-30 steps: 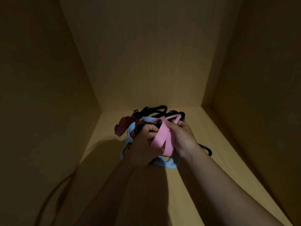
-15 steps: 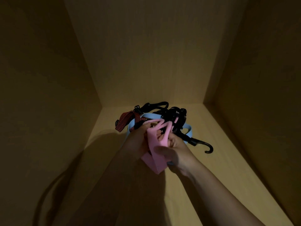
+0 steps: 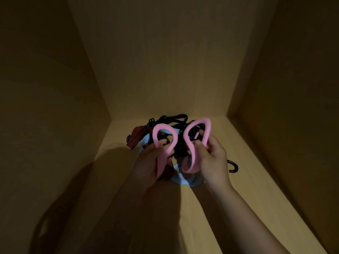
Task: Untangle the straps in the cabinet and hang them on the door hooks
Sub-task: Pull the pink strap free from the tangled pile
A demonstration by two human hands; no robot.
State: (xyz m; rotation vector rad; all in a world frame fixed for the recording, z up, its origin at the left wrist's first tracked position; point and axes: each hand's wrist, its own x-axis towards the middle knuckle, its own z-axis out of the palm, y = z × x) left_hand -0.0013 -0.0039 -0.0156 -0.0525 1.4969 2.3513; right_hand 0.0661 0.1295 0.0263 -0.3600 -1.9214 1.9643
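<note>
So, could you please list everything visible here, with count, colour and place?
pink strap: apparently 1, pink, above the pile in two loops
light blue strap: 1, light blue, in the pile under the hands
striped strap: 1, red and black, pile's left side
black straps: count unclear, black, back of pile
hook: 1, black, floor, right of the right hand
cabinet: 1, light wood, floor and three walls around
left hand: 1, holds the left pink loop
right hand: 1, holds the right pink loop

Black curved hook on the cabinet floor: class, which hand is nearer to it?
Right. The right hand is just left of the black curved hook, pinching the pink elastic strap; the left hand holds the strap's other loop, farther left.
</note>
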